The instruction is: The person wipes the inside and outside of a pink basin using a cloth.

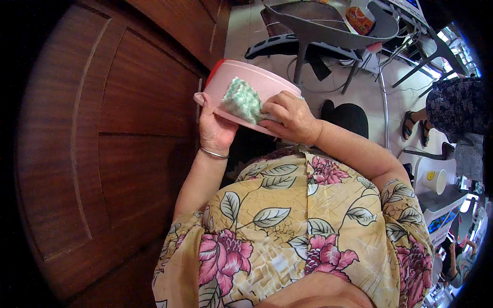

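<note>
A pink plastic container (246,71) with a small loop handle (198,98) is held up, tilted, in front of my body. My left hand (217,129) grips its near left end beside that handle, and a metal bangle circles the wrist. Fingers bent, my right hand (290,115) pinches the edge of a fuzzy green-and-white cloth (242,101). The cloth lies flat against the container's outer surface. Along the container's far left edge shows a red part (213,73); whether it belongs to the container I cannot tell. The inside of the container is hidden.
Dark wooden panelling (142,88) stands close on my left. Ahead is a grey chair (327,32) with an orange packet (360,20) on it. Cables (327,89) run over the tiled floor. At right are a person's sandalled feet (416,127) and a paper cup (435,181) on a white chair.
</note>
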A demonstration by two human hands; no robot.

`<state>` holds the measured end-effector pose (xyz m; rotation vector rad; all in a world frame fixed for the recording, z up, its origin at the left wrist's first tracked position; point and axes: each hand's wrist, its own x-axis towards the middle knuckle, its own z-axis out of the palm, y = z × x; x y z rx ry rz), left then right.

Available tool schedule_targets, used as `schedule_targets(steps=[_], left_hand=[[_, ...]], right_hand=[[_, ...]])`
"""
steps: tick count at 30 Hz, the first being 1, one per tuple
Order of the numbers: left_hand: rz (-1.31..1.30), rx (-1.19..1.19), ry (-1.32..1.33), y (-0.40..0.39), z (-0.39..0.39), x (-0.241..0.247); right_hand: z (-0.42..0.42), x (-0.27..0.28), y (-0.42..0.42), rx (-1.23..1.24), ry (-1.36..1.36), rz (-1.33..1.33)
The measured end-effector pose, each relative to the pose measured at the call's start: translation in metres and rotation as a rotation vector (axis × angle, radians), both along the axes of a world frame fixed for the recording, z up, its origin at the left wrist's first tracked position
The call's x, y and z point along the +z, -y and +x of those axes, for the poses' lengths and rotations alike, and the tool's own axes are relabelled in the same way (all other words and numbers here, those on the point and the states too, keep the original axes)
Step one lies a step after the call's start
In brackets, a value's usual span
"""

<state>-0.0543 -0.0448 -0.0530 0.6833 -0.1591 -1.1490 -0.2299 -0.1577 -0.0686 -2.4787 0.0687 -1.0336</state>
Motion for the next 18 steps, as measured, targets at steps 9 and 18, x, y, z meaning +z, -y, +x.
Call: schedule_targets(steps=[9,18], left_hand=[[0.003,0.084,-0.091,-0.009,0.004,0.005],[-0.109,-0.128,-0.27,-0.006,-0.012,-0.009]], right_hand=[[-0.009,-0.05,0.032,-0.548,0.031,0.334],[-0.001,0.0,0.002,-0.239,0.045,-0.043]])
